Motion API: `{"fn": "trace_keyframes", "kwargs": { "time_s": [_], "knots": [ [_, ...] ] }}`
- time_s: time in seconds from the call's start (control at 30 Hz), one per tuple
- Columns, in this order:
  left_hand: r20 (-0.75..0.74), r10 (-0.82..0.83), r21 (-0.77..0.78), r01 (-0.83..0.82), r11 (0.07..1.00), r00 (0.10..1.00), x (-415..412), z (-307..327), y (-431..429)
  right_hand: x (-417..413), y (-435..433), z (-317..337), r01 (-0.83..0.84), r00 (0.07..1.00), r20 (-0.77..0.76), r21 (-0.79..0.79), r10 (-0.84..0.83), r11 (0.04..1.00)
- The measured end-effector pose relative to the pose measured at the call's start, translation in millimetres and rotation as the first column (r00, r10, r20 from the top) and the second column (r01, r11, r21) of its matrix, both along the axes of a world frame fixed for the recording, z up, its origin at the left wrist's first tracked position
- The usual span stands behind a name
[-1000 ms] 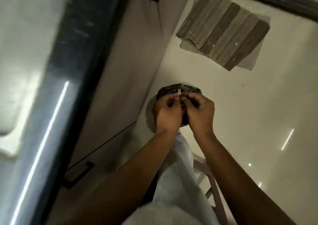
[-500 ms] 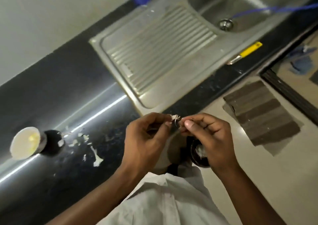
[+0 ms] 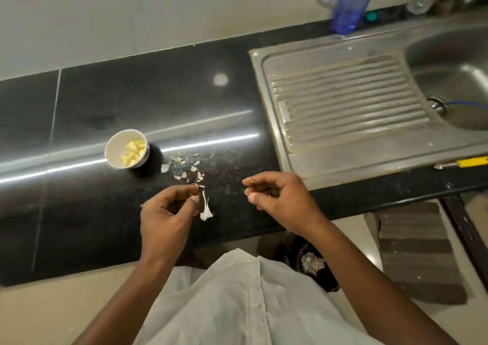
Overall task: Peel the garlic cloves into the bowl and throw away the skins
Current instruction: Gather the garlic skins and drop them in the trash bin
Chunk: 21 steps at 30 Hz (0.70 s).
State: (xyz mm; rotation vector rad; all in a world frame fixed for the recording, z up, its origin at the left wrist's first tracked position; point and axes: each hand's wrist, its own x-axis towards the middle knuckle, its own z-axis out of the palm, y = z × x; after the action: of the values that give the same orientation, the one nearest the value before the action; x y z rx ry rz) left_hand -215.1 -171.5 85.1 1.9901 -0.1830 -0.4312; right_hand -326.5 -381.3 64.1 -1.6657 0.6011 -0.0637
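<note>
Item: garlic skins [image 3: 206,210], frame centre. I judge them papery, weightless, tearable; pinch an edge; left hand [image 3: 169,214] pinches a scrap [image 3: 198,186]; right hand [image 3: 280,198] curled, contents unclear.

Both forearms reach forward, hands apart; the left hand [image 3: 169,212] pinches a small tan papery scrap [image 3: 197,186], the right hand [image 3: 280,199] curls its fingers toward its thumb.

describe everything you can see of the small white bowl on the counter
The small white bowl is round and plain, standing upright on the black counter, left of the sink drainboard. Peeled pale yellow garlic cloves lie heaped toward its right inner wall. Loose skins lie on the counter just right of it, apart.
</note>
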Motion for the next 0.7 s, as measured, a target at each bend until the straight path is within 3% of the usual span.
{"fn": "trace_keyframes", "kwargs": {
  "time_s": [0.07,0.13,0.17,0.3,0.4,0.57,0.7],
  "knots": [
    [-0.011,0.015,0.068,-0.014,0.998,1.000,4.1,-9.4,8.6,13.6,10.7,-2.7,-0.150,0.982,-0.146,-0.255,0.115,0.955],
    [-0.033,-0.026,0.166,0.032,0.986,0.999,8.0,-20.0,17.6,18.8,18.4,-1.1,-0.247,0.951,-0.290,-0.504,0.106,0.828],
    [-0.035,-0.061,0.212,0.067,0.975,0.998,9.2,-25.1,20.8,17.4,20.7,1.3,-0.260,0.940,-0.334,-0.553,0.076,0.791],
    [-0.017,-0.099,0.300,0.100,0.949,0.995,14.9,-37.4,27.3,3.9,23.7,-3.0,-0.322,0.887,-0.462,-0.611,0.005,0.724],
    [0.014,-0.066,0.333,0.058,0.941,0.998,20.9,-40.2,31.5,-0.4,23.0,-12.8,-0.334,0.857,-0.515,-0.578,-0.015,0.745],
    [0.050,0.052,0.388,-0.067,0.919,0.997,41.9,-51.7,54.2,18.7,32.5,-31.6,-0.303,0.910,-0.414,-0.605,0.034,0.737],
    [0.091,0.109,0.485,-0.140,0.863,0.990,61.4,-58.9,66.1,58.8,52.2,-42.5,-0.364,0.926,-0.325,-0.627,0.194,0.688]
  ]
}}
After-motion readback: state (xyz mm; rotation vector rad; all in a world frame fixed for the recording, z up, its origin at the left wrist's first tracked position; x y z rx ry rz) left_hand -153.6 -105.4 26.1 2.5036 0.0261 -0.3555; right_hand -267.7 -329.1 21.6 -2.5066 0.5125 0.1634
